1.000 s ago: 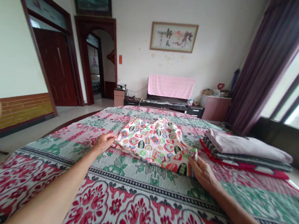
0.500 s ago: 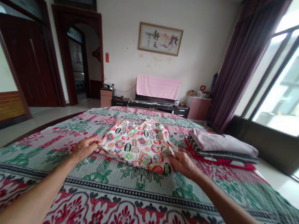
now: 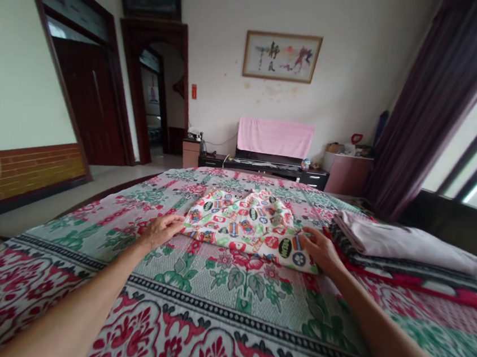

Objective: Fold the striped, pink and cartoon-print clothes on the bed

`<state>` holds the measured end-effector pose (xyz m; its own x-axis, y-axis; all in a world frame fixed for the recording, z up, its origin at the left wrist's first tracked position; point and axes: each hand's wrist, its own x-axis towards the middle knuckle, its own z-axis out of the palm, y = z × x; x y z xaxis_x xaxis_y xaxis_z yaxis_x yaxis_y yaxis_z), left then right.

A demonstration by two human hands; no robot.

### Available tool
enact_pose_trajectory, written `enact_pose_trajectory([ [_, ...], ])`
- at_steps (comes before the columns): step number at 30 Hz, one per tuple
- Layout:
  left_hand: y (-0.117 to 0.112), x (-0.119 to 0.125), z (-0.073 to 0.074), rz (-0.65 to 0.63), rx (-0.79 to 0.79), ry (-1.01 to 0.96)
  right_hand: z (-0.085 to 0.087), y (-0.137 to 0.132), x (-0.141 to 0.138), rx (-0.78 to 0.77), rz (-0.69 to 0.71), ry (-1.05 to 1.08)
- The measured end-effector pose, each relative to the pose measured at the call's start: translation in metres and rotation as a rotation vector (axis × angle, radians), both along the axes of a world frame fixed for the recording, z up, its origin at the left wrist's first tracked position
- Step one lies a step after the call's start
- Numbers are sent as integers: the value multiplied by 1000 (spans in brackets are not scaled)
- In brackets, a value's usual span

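A white cloth with colourful badge prints (image 3: 246,222) lies partly folded on the bed. My left hand (image 3: 161,230) rests at its left near corner, fingers curled on the edge of the cloth. My right hand (image 3: 319,249) presses on its right near corner, fingers closed on the fabric. The cloth lies fairly flat, its far part still bunched.
The bed carries a red, green and white flowered cover (image 3: 224,313). A stack of folded clothes (image 3: 401,249) lies to the right of the cloth. Beyond the bed stand a low cabinet with a pink towel (image 3: 274,138), a doorway at left, curtains and a window at right.
Both hands brought the near edge of the cloth down and outward, so it now lies flatter on the bed. The head camera swung back to the left.
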<state>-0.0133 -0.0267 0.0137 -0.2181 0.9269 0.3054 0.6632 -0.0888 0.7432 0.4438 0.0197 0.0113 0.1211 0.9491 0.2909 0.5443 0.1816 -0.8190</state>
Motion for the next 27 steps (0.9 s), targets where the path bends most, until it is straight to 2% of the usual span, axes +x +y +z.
enact_pose_trajectory([
  [2, 2, -1, -2, -49, -10, 43, -2, 1, 0, 39, -24, -111],
  [7, 7, 0, -5, -27, 33, 102, 0, 1, -1, 121, -75, -284],
  [10, 12, 1, -7, -43, 65, 23, 0, -1, -2, 117, -81, -252],
  [13, 18, 5, -7, 3, 86, -79, 0, -2, -2, 141, -82, -186],
  [18, 16, 13, -2, 110, 89, 51, 1, -4, -4, 164, -103, -142],
  [27, 6, 6, 7, 9, -32, 77, -3, 1, -1, 167, -111, -141],
])
